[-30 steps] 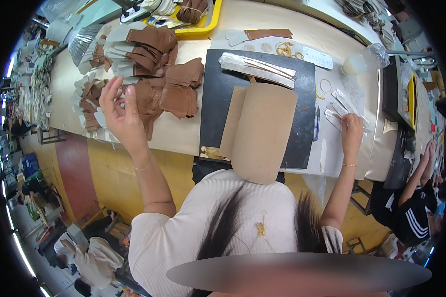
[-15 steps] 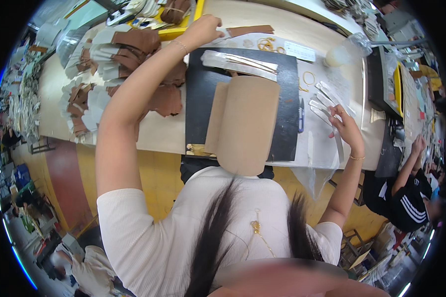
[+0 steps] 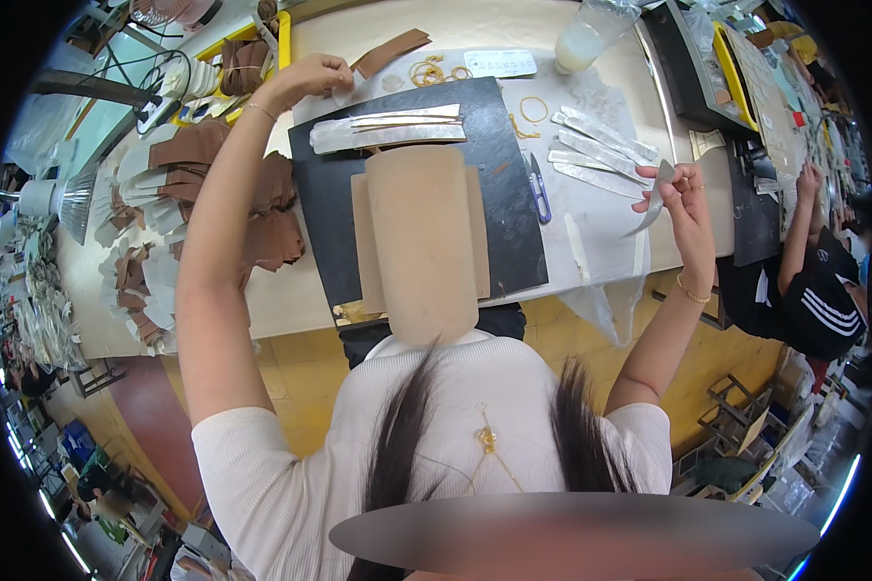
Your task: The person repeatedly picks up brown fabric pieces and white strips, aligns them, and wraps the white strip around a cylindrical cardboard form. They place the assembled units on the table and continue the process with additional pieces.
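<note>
My left hand [image 3: 312, 79] is over the far left corner of the black board [image 3: 518, 237], its thumb and fingers pinched on the pale end of a brown strip [image 3: 392, 50]. Out to the right, my right hand [image 3: 683, 198] pinches a narrow, curved grey-white strip [image 3: 657, 201] above the table. Several similar pale strips [image 3: 596, 147] lie fanned beside that hand. On the board rests a curved tan panel [image 3: 426, 242], its near end against my shirt. Behind it lies a stack of silvery-white strips with brown edges [image 3: 388, 129].
Stacks of brown and white cut pieces [image 3: 189, 184] cover the left. Blue-handled thread snips [image 3: 540, 198] lie right of the board, near yellow rings [image 3: 533, 108]. A clear cup [image 3: 586, 44] stands at the back. Another person [image 3: 824, 281] sits at far right.
My view has shifted, so the table sits further left. The right hand has lifted the pale strip away from the fanned ones. At my left hand, the brown strip now slants upward.
</note>
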The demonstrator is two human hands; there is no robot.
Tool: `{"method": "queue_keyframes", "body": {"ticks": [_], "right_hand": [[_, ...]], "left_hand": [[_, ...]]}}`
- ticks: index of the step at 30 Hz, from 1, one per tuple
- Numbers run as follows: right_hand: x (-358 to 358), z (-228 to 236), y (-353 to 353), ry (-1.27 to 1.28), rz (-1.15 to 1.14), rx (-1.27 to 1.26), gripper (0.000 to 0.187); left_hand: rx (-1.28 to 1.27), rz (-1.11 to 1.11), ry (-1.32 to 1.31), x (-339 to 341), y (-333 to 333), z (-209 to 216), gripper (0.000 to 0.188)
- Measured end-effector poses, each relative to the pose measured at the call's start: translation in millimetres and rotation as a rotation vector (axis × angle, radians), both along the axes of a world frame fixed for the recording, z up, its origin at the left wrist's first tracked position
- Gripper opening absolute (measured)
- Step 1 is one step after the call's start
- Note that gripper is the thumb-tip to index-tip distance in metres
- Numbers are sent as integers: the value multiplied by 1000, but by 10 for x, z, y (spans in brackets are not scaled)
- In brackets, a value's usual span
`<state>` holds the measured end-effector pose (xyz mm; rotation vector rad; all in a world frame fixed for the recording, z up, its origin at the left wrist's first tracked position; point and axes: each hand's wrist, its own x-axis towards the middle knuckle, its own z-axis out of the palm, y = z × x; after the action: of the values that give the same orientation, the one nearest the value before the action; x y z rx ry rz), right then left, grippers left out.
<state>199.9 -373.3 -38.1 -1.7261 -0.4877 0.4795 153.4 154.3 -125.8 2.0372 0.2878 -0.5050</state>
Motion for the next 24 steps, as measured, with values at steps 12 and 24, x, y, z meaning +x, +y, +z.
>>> {"method": "queue_keyframes", "body": {"ticks": [12, 24], "right_hand": [[-112, 189, 233, -174, -68, 158, 15], [-274, 518, 215, -162, -44, 490, 18]], "left_hand": [[-385, 40, -440, -250, -872, 1568, 20], [-660, 460, 213, -1743, -1593, 1094, 12]]}}
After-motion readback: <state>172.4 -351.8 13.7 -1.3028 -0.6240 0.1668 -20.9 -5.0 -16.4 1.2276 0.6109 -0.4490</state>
